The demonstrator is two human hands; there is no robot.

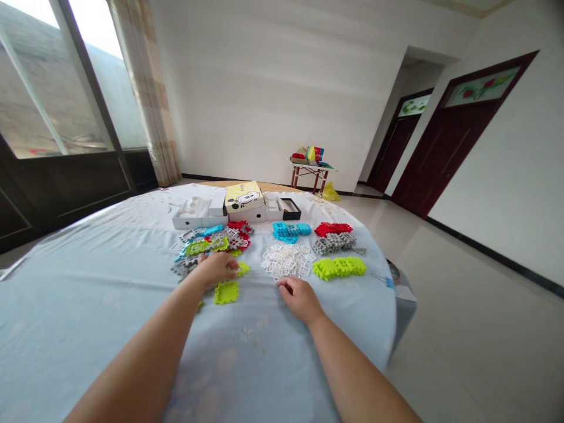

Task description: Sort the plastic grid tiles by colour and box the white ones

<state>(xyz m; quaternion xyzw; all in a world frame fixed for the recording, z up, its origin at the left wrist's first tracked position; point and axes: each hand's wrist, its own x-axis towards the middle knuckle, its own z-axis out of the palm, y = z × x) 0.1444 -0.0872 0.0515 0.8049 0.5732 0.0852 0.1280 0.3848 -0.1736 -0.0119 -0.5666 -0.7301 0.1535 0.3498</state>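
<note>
My left hand rests on the pale blue cloth of the table at the near edge of a mixed heap of coloured plastic tiles, fingers curled around a lime-green tile. Another lime-green tile lies flat just below that hand. My right hand lies on the cloth, fingers curled loosely, just below a pile of white tiles; what it holds, if anything, is hidden. Sorted piles sit beyond: blue, red, grey and lime-green.
White boxes and a yellow-lidded box stand at the table's far side. The table edge drops off at the right near a grey stool. A small red-legged table with coloured items stands by the far wall. Dark doors are on the right.
</note>
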